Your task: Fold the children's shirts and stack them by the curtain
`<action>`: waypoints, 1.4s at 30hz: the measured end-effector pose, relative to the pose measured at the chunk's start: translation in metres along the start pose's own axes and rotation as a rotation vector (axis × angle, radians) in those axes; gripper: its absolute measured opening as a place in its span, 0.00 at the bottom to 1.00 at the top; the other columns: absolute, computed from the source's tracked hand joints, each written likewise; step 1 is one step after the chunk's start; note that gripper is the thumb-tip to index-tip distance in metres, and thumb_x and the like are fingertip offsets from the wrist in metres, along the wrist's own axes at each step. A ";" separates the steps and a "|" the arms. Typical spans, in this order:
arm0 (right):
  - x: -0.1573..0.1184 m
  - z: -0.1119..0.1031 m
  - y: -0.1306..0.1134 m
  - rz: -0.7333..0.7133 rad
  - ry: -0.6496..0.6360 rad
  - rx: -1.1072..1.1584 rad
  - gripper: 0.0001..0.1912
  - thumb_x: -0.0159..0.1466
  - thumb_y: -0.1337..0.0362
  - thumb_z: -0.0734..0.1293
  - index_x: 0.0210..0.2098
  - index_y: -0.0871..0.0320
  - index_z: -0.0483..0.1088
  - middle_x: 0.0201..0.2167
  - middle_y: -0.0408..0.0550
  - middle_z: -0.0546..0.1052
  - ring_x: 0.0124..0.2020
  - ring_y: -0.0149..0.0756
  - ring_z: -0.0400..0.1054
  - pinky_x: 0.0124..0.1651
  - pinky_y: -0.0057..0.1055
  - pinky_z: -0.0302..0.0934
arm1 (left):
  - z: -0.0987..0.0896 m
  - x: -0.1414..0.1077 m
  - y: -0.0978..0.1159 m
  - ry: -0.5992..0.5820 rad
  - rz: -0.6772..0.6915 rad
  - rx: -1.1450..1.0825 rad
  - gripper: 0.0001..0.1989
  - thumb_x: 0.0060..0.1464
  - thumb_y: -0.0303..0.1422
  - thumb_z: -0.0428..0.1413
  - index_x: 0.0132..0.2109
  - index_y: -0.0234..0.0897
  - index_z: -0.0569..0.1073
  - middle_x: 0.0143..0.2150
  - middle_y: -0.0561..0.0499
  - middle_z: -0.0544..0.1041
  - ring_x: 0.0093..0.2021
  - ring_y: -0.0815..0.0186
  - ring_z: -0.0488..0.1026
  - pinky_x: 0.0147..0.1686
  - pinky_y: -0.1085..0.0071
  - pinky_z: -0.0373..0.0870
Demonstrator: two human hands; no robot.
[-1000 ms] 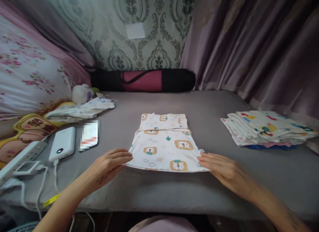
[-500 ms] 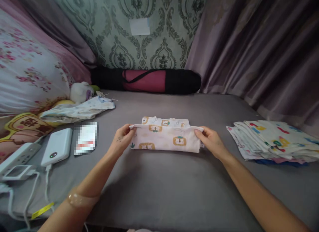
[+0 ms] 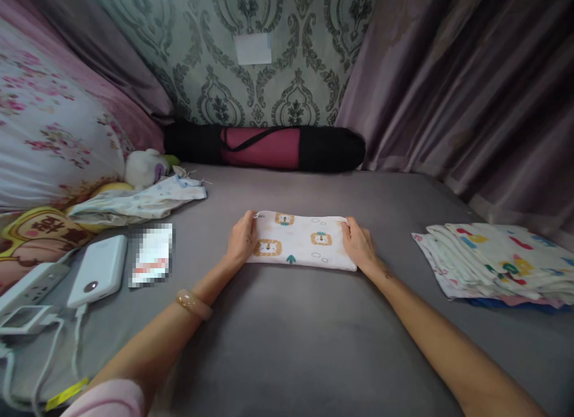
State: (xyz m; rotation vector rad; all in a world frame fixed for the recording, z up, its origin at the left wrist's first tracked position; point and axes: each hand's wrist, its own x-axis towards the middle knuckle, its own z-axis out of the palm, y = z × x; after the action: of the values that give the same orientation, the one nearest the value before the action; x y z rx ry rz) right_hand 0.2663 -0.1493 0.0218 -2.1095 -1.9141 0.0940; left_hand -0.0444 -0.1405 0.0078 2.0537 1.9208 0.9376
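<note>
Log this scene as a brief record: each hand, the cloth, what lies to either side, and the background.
Left hand: holds the cloth's left end
Right hand: holds its right end
Cloth: white lion-print cloth, folded into a rectangle
Left side: white power bank, power strip
Right side: stack of folded cloths
Background: long black-and-red bag before patterned wall
</note>
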 end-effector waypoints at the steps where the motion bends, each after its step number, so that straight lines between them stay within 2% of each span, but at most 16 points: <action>1: -0.001 0.000 -0.001 0.007 -0.016 -0.036 0.20 0.71 0.57 0.49 0.49 0.57 0.66 0.36 0.56 0.78 0.35 0.43 0.72 0.34 0.31 0.55 | 0.001 0.000 0.000 -0.019 0.009 0.052 0.12 0.63 0.32 0.40 0.49 0.40 0.65 0.40 0.45 0.75 0.38 0.61 0.73 0.37 0.69 0.65; 7: 0.000 0.003 -0.004 0.085 -0.060 -0.141 0.23 0.71 0.53 0.49 0.46 0.59 0.69 0.35 0.58 0.78 0.37 0.47 0.74 0.36 0.35 0.58 | 0.003 0.000 0.005 -0.129 -0.090 0.245 0.12 0.66 0.36 0.37 0.48 0.38 0.60 0.38 0.43 0.76 0.38 0.58 0.75 0.36 0.67 0.66; 12: 0.013 0.001 0.009 0.132 -0.118 -0.002 0.20 0.70 0.55 0.54 0.45 0.61 0.71 0.39 0.59 0.78 0.42 0.46 0.73 0.39 0.34 0.61 | -0.007 0.004 0.014 -0.166 -0.196 0.330 0.11 0.64 0.35 0.42 0.50 0.34 0.60 0.42 0.39 0.75 0.41 0.56 0.75 0.38 0.64 0.68; 14: 0.014 -0.004 0.012 0.138 -0.145 0.048 0.20 0.69 0.55 0.55 0.46 0.62 0.71 0.40 0.59 0.78 0.42 0.45 0.73 0.40 0.33 0.62 | -0.015 0.003 0.022 -0.144 -0.174 0.419 0.12 0.64 0.35 0.43 0.49 0.32 0.63 0.46 0.36 0.73 0.44 0.53 0.74 0.40 0.62 0.68; 16: 0.010 -0.010 0.007 0.111 -0.067 -0.001 0.22 0.69 0.56 0.54 0.50 0.64 0.69 0.42 0.61 0.77 0.44 0.48 0.72 0.43 0.37 0.62 | -0.020 0.000 0.033 -0.110 -0.063 0.479 0.14 0.64 0.35 0.42 0.49 0.31 0.65 0.49 0.35 0.71 0.48 0.51 0.71 0.44 0.59 0.68; 17: 0.006 -0.011 0.000 0.061 -0.003 -0.043 0.23 0.69 0.56 0.53 0.52 0.64 0.68 0.44 0.63 0.76 0.45 0.49 0.72 0.45 0.39 0.62 | -0.019 -0.003 0.040 -0.115 0.021 0.477 0.15 0.64 0.35 0.42 0.51 0.31 0.65 0.51 0.35 0.70 0.50 0.52 0.70 0.46 0.58 0.67; 19: -0.004 -0.010 -0.021 -0.145 0.081 -0.087 0.24 0.70 0.59 0.50 0.56 0.65 0.65 0.51 0.64 0.73 0.51 0.50 0.68 0.52 0.43 0.59 | -0.011 -0.008 0.054 -0.175 0.190 0.418 0.18 0.65 0.34 0.40 0.55 0.31 0.65 0.55 0.37 0.70 0.56 0.53 0.67 0.53 0.58 0.64; 22: -0.016 0.003 -0.055 -0.510 0.008 -0.063 0.25 0.69 0.62 0.48 0.61 0.63 0.60 0.62 0.58 0.64 0.63 0.47 0.56 0.63 0.46 0.47 | 0.014 -0.016 0.069 -0.254 0.334 0.341 0.23 0.66 0.35 0.38 0.62 0.28 0.60 0.63 0.38 0.63 0.66 0.53 0.55 0.62 0.58 0.53; 24: -0.020 0.014 -0.070 -0.607 -0.065 -0.062 0.27 0.69 0.61 0.48 0.64 0.62 0.57 0.66 0.54 0.58 0.67 0.45 0.47 0.67 0.47 0.39 | 0.028 -0.019 0.071 -0.283 0.354 0.336 0.25 0.65 0.36 0.37 0.64 0.27 0.58 0.66 0.38 0.60 0.68 0.51 0.49 0.64 0.55 0.48; 28: -0.020 0.029 -0.076 -0.599 -0.135 -0.081 0.29 0.68 0.61 0.48 0.66 0.63 0.53 0.67 0.53 0.55 0.68 0.46 0.45 0.67 0.51 0.37 | 0.037 -0.021 0.065 -0.330 0.315 0.346 0.27 0.65 0.39 0.35 0.67 0.31 0.55 0.69 0.42 0.55 0.69 0.50 0.45 0.65 0.50 0.44; 31: -0.019 0.033 -0.072 -0.606 -0.120 -0.086 0.30 0.68 0.61 0.47 0.67 0.63 0.52 0.68 0.53 0.54 0.68 0.46 0.44 0.67 0.52 0.37 | 0.033 -0.021 0.060 -0.315 0.293 0.353 0.28 0.66 0.42 0.35 0.68 0.36 0.54 0.70 0.42 0.53 0.69 0.50 0.46 0.64 0.48 0.44; 35: -0.019 0.033 -0.066 -0.628 -0.106 -0.084 0.30 0.69 0.57 0.48 0.66 0.63 0.53 0.67 0.53 0.55 0.68 0.46 0.44 0.67 0.50 0.38 | 0.026 -0.019 0.047 -0.299 0.267 0.364 0.29 0.64 0.48 0.37 0.68 0.41 0.54 0.70 0.43 0.53 0.69 0.50 0.47 0.64 0.49 0.45; 38: -0.017 0.031 -0.056 -0.620 -0.105 -0.111 0.31 0.69 0.54 0.48 0.66 0.64 0.53 0.67 0.56 0.54 0.68 0.45 0.44 0.67 0.48 0.39 | 0.017 -0.017 0.028 -0.303 0.211 0.373 0.31 0.64 0.49 0.37 0.68 0.41 0.53 0.70 0.43 0.53 0.69 0.51 0.47 0.64 0.49 0.46; 42: -0.015 0.029 -0.033 -0.581 -0.077 -0.156 0.32 0.69 0.52 0.48 0.66 0.65 0.54 0.68 0.56 0.53 0.68 0.47 0.44 0.67 0.50 0.39 | 0.007 -0.016 0.006 -0.349 0.184 0.347 0.33 0.63 0.51 0.36 0.68 0.36 0.52 0.71 0.42 0.49 0.70 0.51 0.45 0.65 0.53 0.48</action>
State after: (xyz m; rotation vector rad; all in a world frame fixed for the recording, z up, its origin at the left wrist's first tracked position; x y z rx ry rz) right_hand 0.2260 -0.1564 0.0004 -1.5643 -2.5680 -0.1022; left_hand -0.0351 -0.1545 0.0005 2.4205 1.8247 0.2517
